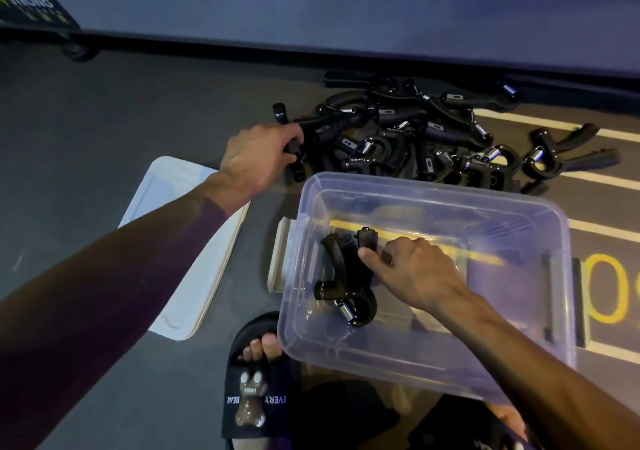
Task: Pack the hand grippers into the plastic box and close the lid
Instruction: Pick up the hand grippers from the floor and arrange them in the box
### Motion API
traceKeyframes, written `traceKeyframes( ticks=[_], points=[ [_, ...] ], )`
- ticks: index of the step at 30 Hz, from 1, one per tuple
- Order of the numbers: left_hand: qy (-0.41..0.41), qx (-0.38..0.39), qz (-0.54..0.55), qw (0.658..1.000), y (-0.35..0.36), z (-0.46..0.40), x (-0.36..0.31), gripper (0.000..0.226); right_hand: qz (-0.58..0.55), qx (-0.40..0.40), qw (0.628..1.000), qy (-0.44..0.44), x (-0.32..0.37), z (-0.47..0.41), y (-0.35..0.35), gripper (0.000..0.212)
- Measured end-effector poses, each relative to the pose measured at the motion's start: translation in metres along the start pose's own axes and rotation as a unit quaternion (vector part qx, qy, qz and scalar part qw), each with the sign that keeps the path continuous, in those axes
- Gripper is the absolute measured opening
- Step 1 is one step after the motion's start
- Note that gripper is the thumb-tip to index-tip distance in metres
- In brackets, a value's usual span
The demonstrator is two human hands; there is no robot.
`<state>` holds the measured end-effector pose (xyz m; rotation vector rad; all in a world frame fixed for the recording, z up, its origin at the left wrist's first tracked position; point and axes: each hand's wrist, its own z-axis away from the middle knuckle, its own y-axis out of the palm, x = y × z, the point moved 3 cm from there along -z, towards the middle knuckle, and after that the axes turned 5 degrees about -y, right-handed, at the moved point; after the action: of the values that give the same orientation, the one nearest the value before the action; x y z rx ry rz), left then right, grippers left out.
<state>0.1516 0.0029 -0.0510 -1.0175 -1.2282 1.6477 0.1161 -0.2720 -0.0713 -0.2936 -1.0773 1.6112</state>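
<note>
A clear plastic box [540, 356] sits open on the dark floor. One black hand gripper [341, 288] lies inside it at the left. My right hand [415, 269] reaches into the box and holds that gripper's upper handle with thumb and fingers. Beyond the box lies a pile of several black hand grippers [408, 127] with metal springs. My left hand [256, 155] is at the pile's left edge, closed around the handle of a gripper [294, 144] there. The white lid [180, 241] lies flat to the left of the box, under my left forearm.
My foot in a black slide sandal [256, 387] is just below the box's near-left corner. Yellow floor markings [606, 297] run under and right of the box. A low wheeled black base [38, 13] stands at the far left by the wall.
</note>
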Motion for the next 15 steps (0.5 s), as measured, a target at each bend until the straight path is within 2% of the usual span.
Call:
traceKeyframes(
  ticks=[4,8,12,15],
  points=[
    [-0.040,-0.092,0.082,0.992,-0.028,0.019,0.024,0.026,-0.045,-0.076,0.994,-0.061,0.008,0.005,-0.014,0.038],
    [-0.035,-0.173,0.250,0.952,-0.074,0.052,0.033,0.030,-0.205,-0.135,0.957,-0.154,0.033,0.019,-0.034,0.019],
    [0.048,-0.196,0.343,0.918,-0.119,0.097,0.013,0.028,-0.380,-0.175,0.892,-0.173,0.057,0.037,-0.059,0.026],
    [0.077,-0.167,0.386,0.904,-0.135,0.120,-0.008,0.026,-0.436,-0.195,0.852,-0.214,0.070,0.048,-0.075,0.035]
  ],
)
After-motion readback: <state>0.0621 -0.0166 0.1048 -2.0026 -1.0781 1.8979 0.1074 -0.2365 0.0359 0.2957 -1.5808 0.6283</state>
